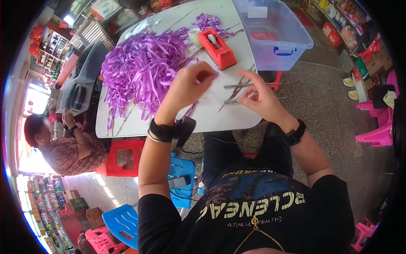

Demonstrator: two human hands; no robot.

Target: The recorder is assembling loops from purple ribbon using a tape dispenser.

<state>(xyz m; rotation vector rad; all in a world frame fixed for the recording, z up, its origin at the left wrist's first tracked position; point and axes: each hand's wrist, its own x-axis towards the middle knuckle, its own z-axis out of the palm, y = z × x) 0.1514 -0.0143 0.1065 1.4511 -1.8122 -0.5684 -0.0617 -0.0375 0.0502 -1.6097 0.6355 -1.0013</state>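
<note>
My left hand (188,86) is closed in a pinch over the table, with a small purple bit showing at its fingertips. A purple ribbon strip (192,110) trails beneath this hand. To its right, my right hand (263,99) has its forefinger stretched out and its thumb bent away from it. A thin grey metal tool (237,86) crosses beside the right hand; whether the fingers hold it is unclear. Left of my hands lies a big tangled heap of purple ribbons (139,63). Beyond them stands a red tape dispenser (222,55), with clear tape rolls (194,35) beside it.
The white marbled table (230,120) ends just before my lap. A clear plastic bin (277,55) stands at its far right, and a smaller ribbon pile (208,22) lies at the back. Another person (74,150) sits at the left. Blue chairs (122,222) stand behind at the left.
</note>
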